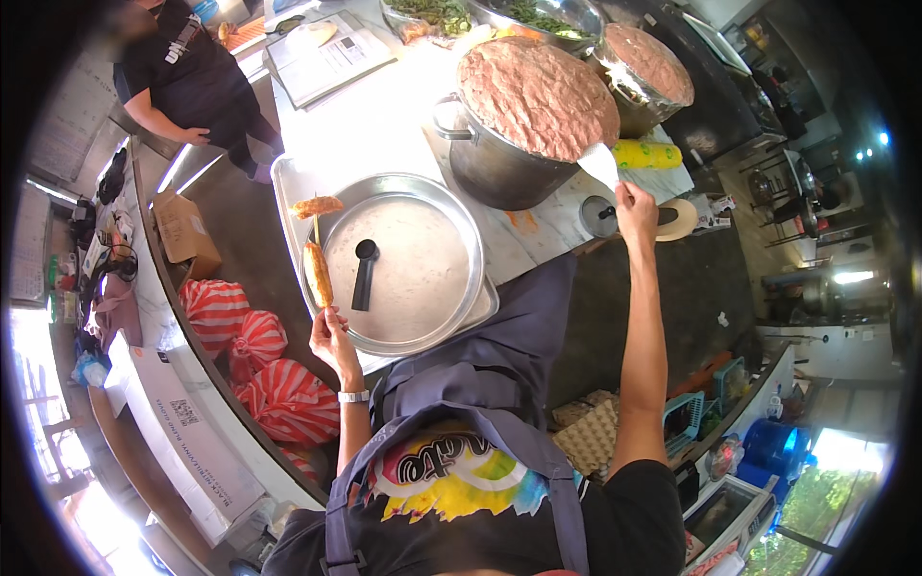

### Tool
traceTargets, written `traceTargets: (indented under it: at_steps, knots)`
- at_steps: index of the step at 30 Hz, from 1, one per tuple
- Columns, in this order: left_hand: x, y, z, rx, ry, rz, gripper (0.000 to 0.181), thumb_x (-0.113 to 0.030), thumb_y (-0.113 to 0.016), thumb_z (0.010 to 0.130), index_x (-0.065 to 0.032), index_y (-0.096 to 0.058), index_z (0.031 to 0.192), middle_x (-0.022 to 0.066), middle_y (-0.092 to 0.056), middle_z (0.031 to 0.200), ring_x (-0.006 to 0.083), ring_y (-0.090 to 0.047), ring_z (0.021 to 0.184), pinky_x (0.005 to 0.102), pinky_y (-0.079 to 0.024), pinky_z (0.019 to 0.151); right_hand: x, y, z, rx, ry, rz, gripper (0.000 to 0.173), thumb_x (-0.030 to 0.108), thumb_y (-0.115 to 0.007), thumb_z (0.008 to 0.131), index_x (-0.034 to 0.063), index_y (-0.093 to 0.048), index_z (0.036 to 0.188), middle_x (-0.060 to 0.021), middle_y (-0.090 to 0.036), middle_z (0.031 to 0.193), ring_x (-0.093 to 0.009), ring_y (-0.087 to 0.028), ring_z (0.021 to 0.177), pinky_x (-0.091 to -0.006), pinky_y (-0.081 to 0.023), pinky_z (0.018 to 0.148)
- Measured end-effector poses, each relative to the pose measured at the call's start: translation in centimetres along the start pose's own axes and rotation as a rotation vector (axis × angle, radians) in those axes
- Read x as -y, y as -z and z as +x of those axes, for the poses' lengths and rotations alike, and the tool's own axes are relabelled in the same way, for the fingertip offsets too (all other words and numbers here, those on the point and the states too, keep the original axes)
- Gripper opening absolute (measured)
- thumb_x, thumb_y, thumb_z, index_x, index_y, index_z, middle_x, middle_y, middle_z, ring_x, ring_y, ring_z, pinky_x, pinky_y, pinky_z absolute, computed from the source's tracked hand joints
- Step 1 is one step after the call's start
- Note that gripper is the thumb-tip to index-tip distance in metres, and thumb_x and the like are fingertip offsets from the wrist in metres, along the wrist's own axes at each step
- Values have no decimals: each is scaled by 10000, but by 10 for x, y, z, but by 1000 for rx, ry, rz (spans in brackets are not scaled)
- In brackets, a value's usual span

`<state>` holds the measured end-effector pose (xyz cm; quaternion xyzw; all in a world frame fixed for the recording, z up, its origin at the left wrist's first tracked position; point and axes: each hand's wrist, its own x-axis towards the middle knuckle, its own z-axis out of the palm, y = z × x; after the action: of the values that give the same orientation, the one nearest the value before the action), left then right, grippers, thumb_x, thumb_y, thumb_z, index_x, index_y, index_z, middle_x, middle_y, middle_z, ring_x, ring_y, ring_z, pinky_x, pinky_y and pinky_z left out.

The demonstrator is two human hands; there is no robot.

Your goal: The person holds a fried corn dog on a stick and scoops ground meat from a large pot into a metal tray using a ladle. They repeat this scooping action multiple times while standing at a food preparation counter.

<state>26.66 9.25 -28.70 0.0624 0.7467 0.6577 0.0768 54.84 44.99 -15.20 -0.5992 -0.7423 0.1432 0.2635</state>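
My left hand point(333, 342) pinches the lower end of a thin stick bearing two long orange-brown food pieces point(318, 275), over the left rim of a round metal pan point(403, 288). A black plastic scoop point(364, 273) lies inside that pan. In my right hand point(637, 212) is a white spatula point(599, 164), its blade against the near right edge of a pinkish ground-meat mass point(536, 97). The meat is heaped above the rim of a large metal pot point(497, 164). Below the spatula, a small round metal utensil point(598, 216) with a black handle rests at the table edge.
A second meat-filled pot point(645, 68) stands behind, beside a yellow roll point(647, 154). Bowls of leafy greens point(551, 18) line the back. Printed papers point(328, 57) lie far left. Another person point(194, 79) stands beyond the table's left side. Red-striped bags point(288, 403) sit on the floor.
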Motion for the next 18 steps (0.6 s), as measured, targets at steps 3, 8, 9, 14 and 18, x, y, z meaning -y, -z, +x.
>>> traceTargets:
  at_steps: [3, 8, 9, 14, 18]
  knots:
    - [6, -3, 4, 17, 16, 2, 264, -235, -547, 914, -2, -644, 835, 2, -540, 634, 60, -481, 569, 199, -402, 526, 13, -15, 2, -29, -13, 22, 261, 296, -534, 853, 70, -664, 870, -155, -660, 842, -352, -619, 836, -425, -470, 720]
    - [6, -9, 8, 36, 18, 29, 259, -227, -540, 915, -3, -645, 837, 8, -545, 641, 68, -489, 576, 216, -426, 548, 20, -30, 18, -21, -33, 59, 284, 291, -540, 839, 28, -648, 842, -215, -640, 855, -383, -606, 846, -443, -459, 738]
    - [6, -11, 9, 38, 19, 36, 259, -225, -539, 916, -3, -645, 837, 9, -546, 642, 70, -490, 576, 219, -430, 551, 21, -32, 23, -17, -30, 74, 286, 291, -542, 836, 26, -649, 847, -216, -639, 852, -383, -607, 843, -441, -460, 737]
    - [-1, -16, 10, 53, -8, 107, 261, -227, -531, 918, -7, -647, 836, 3, -543, 624, 66, -490, 565, 218, -423, 542, 27, -44, 45, -54, -5, 130, 292, 287, -554, 813, 19, -664, 847, -209, -642, 811, -378, -613, 809, -424, -463, 724]
    - [-3, -19, 9, 47, -12, 99, 268, -235, -531, 920, -9, -647, 836, -3, -541, 618, 61, -487, 563, 210, -411, 536, 31, -51, 54, -41, -40, 231, 301, 287, -569, 803, 10, -676, 844, -203, -647, 800, -348, -632, 770, -398, -473, 701]
